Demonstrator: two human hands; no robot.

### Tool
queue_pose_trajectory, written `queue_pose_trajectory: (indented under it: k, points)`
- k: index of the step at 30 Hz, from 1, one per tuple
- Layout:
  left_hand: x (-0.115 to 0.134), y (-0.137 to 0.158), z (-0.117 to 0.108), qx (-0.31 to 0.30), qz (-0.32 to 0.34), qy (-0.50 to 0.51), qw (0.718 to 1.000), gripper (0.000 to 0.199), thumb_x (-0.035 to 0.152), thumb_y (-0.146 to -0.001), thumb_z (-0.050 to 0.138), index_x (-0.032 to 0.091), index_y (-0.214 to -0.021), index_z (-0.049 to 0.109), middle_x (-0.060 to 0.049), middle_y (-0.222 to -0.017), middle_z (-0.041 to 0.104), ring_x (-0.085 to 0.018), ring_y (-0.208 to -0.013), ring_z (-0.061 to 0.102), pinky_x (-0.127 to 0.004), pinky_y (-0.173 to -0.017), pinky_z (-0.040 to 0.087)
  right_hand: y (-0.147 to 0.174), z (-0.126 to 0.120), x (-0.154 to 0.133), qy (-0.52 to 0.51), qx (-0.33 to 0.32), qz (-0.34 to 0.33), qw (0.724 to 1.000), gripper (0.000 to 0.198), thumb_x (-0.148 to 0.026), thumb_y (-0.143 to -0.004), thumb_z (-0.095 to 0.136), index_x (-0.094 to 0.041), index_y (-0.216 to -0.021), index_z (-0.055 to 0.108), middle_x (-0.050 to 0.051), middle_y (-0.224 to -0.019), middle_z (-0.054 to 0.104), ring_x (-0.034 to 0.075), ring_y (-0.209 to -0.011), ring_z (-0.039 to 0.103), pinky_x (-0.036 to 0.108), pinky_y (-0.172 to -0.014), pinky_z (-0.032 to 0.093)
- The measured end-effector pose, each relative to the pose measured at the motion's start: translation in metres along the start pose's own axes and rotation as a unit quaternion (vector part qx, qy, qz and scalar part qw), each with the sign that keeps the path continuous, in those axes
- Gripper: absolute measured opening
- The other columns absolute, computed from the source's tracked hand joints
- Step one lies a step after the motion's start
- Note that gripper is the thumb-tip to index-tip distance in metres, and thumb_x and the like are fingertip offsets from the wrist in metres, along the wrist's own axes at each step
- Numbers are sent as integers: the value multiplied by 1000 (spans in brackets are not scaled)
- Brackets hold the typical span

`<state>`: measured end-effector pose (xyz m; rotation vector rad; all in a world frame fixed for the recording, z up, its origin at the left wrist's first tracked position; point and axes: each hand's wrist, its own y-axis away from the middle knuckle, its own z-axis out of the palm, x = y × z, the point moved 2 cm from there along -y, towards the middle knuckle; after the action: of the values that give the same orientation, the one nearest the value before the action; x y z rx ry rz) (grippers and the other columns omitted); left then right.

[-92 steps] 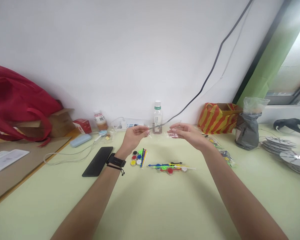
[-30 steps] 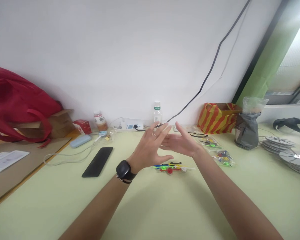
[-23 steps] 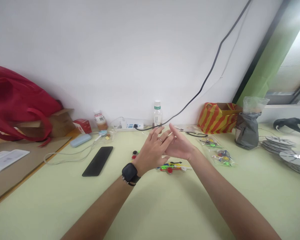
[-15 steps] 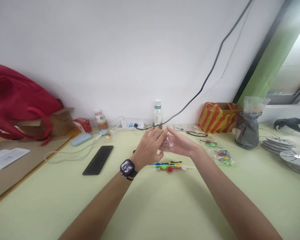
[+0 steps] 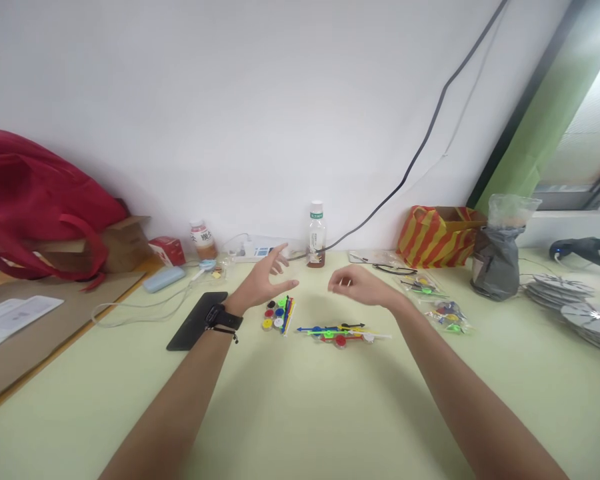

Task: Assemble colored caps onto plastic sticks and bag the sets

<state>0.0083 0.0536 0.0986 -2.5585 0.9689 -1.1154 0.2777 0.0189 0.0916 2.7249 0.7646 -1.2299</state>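
Note:
My left hand [image 5: 264,281] is raised over the table with its fingers spread, and nothing shows in it. Just below it lies a small group of coloured round pieces [image 5: 275,315] beside a bundle of thin coloured pointers [image 5: 289,315]. My right hand [image 5: 363,287] hovers at the same height, apart from the left. Its fingers are loosely curled, with a gap between thumb and fingertips and nothing visible in them. Between and below the hands lies a row of arrow-shaped spinners [image 5: 337,332] in blue, green, red, yellow, white and black, on round bases.
A black phone [image 5: 195,323] lies partly under my left wrist. Behind the hands stands a bottle [image 5: 317,240]. On the right are small bags of coloured parts [image 5: 449,316], a striped bag [image 5: 433,237], a dark grey bag [image 5: 496,263] and stacked discs [image 5: 593,320].
My hands have moved apart; they were together around crumpled clear plastic, which no longer shows between them. The left moved leftward, uncovering the round pieces and pointers.

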Motion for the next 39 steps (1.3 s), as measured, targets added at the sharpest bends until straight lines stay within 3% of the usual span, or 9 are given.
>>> queue_pose_trajectory:
  k: [3,6,10,17,21,26,30,35,39]
  points:
    - [-4,1,-2,-27,-48,97,994,82,53,-86,73,24,-155,37,-9,-117,62,-20,-92,62,-37,-86,52,0,33,-9,38,-148,-55,987,15,-25,-83,66,-17,-89,77,4,-88,76,17,-78,65,26,-71,49]
    - [-1,2,-2,-61,-67,163,983,80,51,-87,73,24,-154,39,-9,-115,62,-19,-90,61,-34,-84,51,2,56,-17,89,-185,-20,978,12,-22,-80,67,-17,-85,76,3,-84,74,15,-68,62,24,-60,44]
    - [4,3,-2,-106,-73,194,973,80,48,-88,74,24,-155,39,-9,-113,62,-19,-91,59,-33,-82,49,4,68,-23,112,-171,2,979,11,-17,-79,64,-18,-81,74,2,-78,72,13,-61,58,23,-55,39]
    - [9,3,-5,-163,-73,158,971,79,48,-88,72,29,-157,39,-7,-114,64,-19,-89,60,-34,-83,49,-3,62,-8,94,-98,14,991,10,-15,-81,60,-17,-84,70,3,-82,71,13,-69,59,23,-63,40]
    - [9,4,-5,-181,-73,160,968,80,50,-88,70,28,-158,37,-8,-114,65,-20,-89,61,-33,-81,50,-7,51,3,15,-54,60,997,6,-22,-89,57,-18,-91,62,2,-80,70,13,-66,59,23,-61,42]
    - [8,4,-2,-193,-73,157,966,74,52,-91,65,28,-157,40,-7,-115,64,-20,-91,62,-33,-81,50,-2,32,8,-74,-82,131,985,8,-29,-96,52,-20,-96,52,2,-77,72,12,-55,57,22,-54,42]
    - [5,3,2,-202,-83,169,961,75,51,-90,66,28,-157,40,-7,-114,65,-21,-94,64,-33,-83,51,3,18,17,-22,-91,147,985,11,-29,-95,56,-18,-95,58,3,-74,69,13,-62,57,23,-57,41]
    - [2,3,6,-215,-93,168,958,77,50,-89,68,26,-156,40,-8,-115,66,-20,-92,63,-30,-76,49,5,7,29,35,-43,131,990,16,-25,-94,53,-16,-96,66,7,-97,69,17,-84,58,26,-70,43]
    - [3,4,7,-241,-94,165,952,76,50,-91,66,28,-157,38,-8,-117,65,-18,-88,60,-27,-70,46,9,-8,37,19,15,152,988,23,-31,-94,50,-19,-106,66,8,-103,67,18,-85,57,27,-68,44]
